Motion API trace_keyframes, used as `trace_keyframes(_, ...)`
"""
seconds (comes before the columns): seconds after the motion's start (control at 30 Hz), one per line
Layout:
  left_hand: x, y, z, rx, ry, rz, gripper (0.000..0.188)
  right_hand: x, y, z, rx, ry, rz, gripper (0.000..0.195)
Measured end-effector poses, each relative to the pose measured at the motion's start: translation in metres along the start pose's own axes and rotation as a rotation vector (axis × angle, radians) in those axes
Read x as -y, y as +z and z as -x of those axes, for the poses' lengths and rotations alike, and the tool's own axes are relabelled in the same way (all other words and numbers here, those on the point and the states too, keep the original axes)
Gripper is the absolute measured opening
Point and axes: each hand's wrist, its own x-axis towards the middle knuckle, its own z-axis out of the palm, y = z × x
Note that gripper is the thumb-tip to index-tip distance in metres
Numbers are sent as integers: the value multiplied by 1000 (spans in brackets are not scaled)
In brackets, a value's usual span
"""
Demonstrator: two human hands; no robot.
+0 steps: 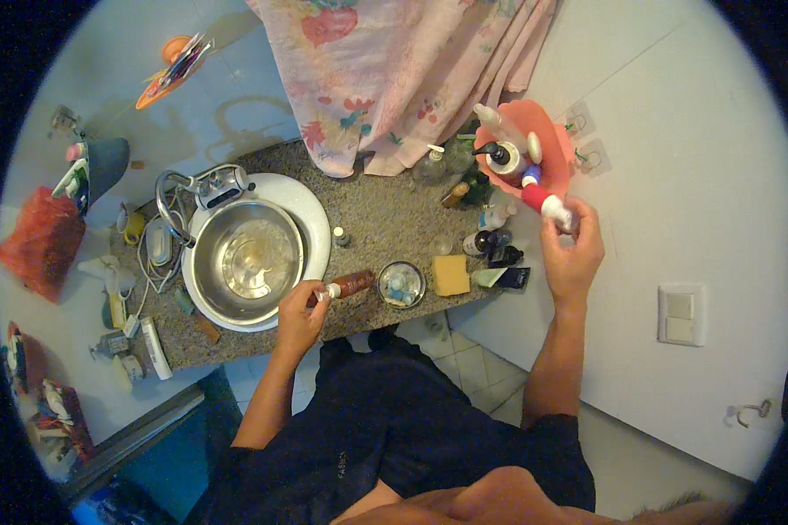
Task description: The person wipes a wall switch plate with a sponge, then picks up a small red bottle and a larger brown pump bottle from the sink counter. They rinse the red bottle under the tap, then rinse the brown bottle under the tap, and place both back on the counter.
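Note:
Near the counter's front edge, my left hand (pixel 302 312) grips the pale neck of a brown bottle (pixel 354 283), which points to the right. On the right, my right hand (pixel 572 252) holds a red and white bottle (pixel 544 200) by its white end, at the rim of a coral-pink wall basket (pixel 555 141). In that basket stand a white pump bottle with a black head (pixel 502 161) and a clear bottle (pixel 496 121). Between my hands lie a round dish with small items (pixel 400 284) and a yellow sponge (pixel 451 275).
A metal basin (pixel 248 259) sits in the white sink under a curved faucet (pixel 164 197). A small bottle (pixel 341 237) stands beside it. Several bottles and a tube (pixel 499 277) line the granite counter's (pixel 374 210) right end. A floral pink towel (pixel 394 79) hangs at the back.

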Motion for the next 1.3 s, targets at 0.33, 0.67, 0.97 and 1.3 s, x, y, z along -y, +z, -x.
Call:
trace_keyframes(0.33,9,-4,5,-16,-20,8,15,-23,28,-38,32,-205,496,37)
trace_keyframes(0.67,1,-8,3,-37,-3,54,13,-10,30,-38,93,-147,584,41)
trace_keyframes(0.97,-4,-8,-5,-23,-7,87,15,2,36,-10,56,-245,267,41)
trace_keyframes(1.3,-25,-24,-12,48,-91,626,17,65,140,108,782,-124,-470,63)
